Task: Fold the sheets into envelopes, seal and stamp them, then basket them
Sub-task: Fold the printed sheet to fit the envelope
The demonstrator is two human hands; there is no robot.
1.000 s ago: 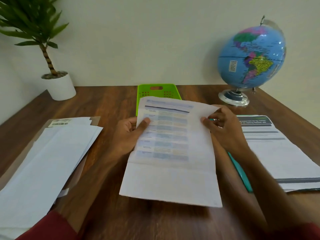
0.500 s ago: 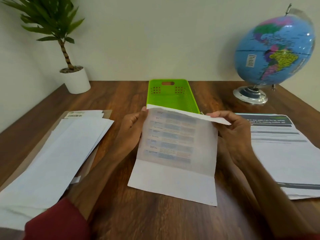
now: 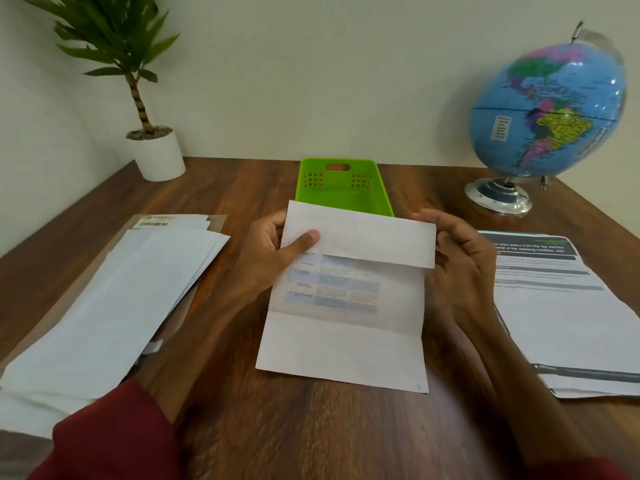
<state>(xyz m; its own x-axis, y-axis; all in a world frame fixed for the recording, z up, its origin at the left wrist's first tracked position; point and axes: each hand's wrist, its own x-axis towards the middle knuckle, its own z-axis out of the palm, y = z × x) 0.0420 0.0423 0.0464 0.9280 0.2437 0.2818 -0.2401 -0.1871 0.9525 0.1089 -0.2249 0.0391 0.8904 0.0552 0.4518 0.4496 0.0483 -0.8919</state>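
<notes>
A printed sheet (image 3: 346,327) lies in front of me on the wooden table, its bottom third creased and its top part bent over toward me as a white flap. My left hand (image 3: 273,258) pinches the flap's left end, thumb on top. My right hand (image 3: 457,258) holds the flap's right end with curled fingers. Behind the sheet stands a green basket (image 3: 341,183). White envelopes (image 3: 114,306) are piled at my left. A stack of printed sheets (image 3: 568,306) lies at my right.
A potted plant (image 3: 157,152) stands at the back left corner. A globe (image 3: 547,112) on a metal stand sits at the back right. The wall runs right behind the table's far edge. Bare wood shows in front of the sheet.
Both hands have brought the sheet's top edge over and down toward me, so the flap now covers the upper printed part. The view has shifted slightly.
</notes>
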